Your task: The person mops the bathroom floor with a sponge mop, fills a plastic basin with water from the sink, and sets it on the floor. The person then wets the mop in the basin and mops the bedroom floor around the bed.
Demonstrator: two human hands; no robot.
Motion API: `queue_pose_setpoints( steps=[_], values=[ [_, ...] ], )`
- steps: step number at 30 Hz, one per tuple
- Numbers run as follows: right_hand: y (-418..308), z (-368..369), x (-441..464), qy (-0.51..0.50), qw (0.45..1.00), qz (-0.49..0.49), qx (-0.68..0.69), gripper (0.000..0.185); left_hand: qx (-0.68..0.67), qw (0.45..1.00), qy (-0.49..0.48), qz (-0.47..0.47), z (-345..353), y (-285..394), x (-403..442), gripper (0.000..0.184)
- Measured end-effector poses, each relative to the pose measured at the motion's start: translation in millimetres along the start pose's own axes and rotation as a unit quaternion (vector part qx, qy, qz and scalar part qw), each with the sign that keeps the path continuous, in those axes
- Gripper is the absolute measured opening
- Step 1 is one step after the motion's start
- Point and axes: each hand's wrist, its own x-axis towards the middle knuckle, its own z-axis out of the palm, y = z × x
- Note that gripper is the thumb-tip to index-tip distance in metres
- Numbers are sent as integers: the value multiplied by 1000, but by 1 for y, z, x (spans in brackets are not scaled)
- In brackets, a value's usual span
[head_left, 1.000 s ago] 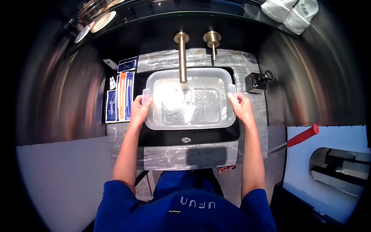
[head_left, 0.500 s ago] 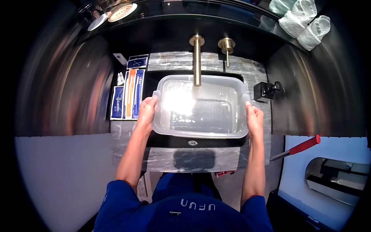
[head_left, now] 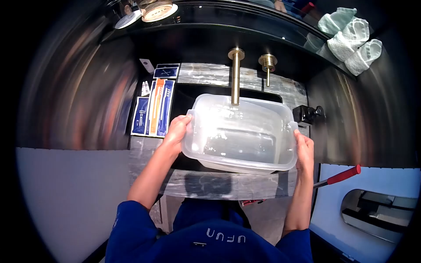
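Note:
A translucent plastic tub (head_left: 245, 163) is held between my two hands over the black sink (head_left: 184, 94), its front rim over the basin's front edge. Glints inside it look like clear water, though I cannot tell how much. My left hand (head_left: 176, 131) grips the tub's left end, fingers closed at the rim. At the right end my right hand (head_left: 304, 150) is closed on the rim as well. The brass spout (head_left: 236, 83) reaches over the tub's back edge. Beside it on the wall is a brass tap handle (head_left: 268, 63).
Blue and orange toiletry packets (head_left: 162, 107) lie left on the marble counter (head_left: 197, 186). A black pump bottle (head_left: 303, 115) stands close to the tub's right end. Rolled white towels (head_left: 351, 41) sit on the upper right shelf. A red-handled bar (head_left: 344, 174) sticks out at lower right.
The tub has come closer to me and turned slightly, its right end nearer, now hiding the round fitting at the sink's front. Both hands kept hold. The whole view shifted a little.

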Motion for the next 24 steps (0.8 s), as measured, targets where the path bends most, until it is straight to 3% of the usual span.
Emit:
queue_pose_setpoints(
  steps=[11,17,24],
  values=[
    [-13,-15,14,-7,1000,14,8,36,-25,999,-15,-41,12,-9,8,13],
    [-19,-20,23,-26,999,24,-13,35,-42,997,9,-61,17,-8,6,15],
    [-24,-17,13,-21,1000,22,-3,37,-34,996,-36,-70,10,-5,6,21]
  ],
)
